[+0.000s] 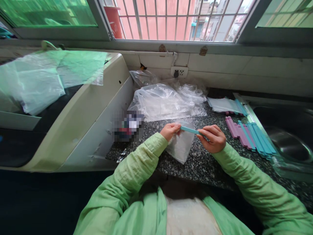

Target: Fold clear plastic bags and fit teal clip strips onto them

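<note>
A flat light-blue stick [189,130] spans the gap between my two hands above the speckled counter. My left hand [170,131] pinches its left end, and my right hand [213,138] grips the right end between thumb and fingers. Below the stick a small clear plastic bag [181,147] hangs or lies by my left hand; whether those fingers also hold it I cannot tell. To the right of my right hand lie pink sticks [241,135] and more blue sticks [261,140], several of each, side by side.
A heap of clear plastic bags [166,101] lies by the wall socket [179,71]. A bagged bundle [223,105] rests near the sink [288,143] at right. On the left stands a large beige machine [97,94] with plastic sheeting [44,78] over it. A blurred item [129,125] sits beside it.
</note>
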A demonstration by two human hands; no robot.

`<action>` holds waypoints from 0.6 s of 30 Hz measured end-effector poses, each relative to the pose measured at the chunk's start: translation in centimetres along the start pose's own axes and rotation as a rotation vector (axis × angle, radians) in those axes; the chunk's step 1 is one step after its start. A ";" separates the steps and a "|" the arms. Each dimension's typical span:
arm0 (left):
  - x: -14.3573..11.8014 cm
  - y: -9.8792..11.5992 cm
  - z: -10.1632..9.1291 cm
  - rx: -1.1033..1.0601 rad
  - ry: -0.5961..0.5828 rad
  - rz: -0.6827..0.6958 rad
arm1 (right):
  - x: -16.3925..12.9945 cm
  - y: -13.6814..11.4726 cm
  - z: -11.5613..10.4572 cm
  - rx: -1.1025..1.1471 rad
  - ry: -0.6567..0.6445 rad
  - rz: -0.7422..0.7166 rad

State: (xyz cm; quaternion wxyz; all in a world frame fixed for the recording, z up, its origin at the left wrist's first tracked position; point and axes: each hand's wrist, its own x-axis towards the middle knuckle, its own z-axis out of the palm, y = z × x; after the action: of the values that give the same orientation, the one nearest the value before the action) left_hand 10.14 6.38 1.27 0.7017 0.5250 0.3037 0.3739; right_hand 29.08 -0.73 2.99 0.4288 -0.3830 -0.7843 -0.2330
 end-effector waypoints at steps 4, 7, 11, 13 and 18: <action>-0.1 0.0 0.0 -0.013 -0.004 -0.007 | 0.0 -0.1 0.0 0.001 0.007 0.002; -0.1 0.0 0.0 -0.025 0.005 -0.030 | 0.0 -0.1 0.0 0.001 0.011 0.000; -0.1 0.1 0.1 -0.041 0.014 -0.048 | 0.0 -0.1 -0.1 0.003 0.013 0.003; 0.0 0.0 0.0 -0.066 0.006 -0.053 | 0.0 -0.1 -0.1 0.015 0.015 0.004; 0.1 -0.5 -0.1 -0.100 0.007 -0.040 | 0.1 0.0 0.0 0.030 0.021 0.005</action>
State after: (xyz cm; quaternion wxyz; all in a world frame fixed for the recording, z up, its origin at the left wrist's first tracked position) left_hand 10.22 6.48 0.79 0.7334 0.4818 0.2974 0.3763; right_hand 29.06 -0.75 3.07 0.4433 -0.3762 -0.7822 -0.2239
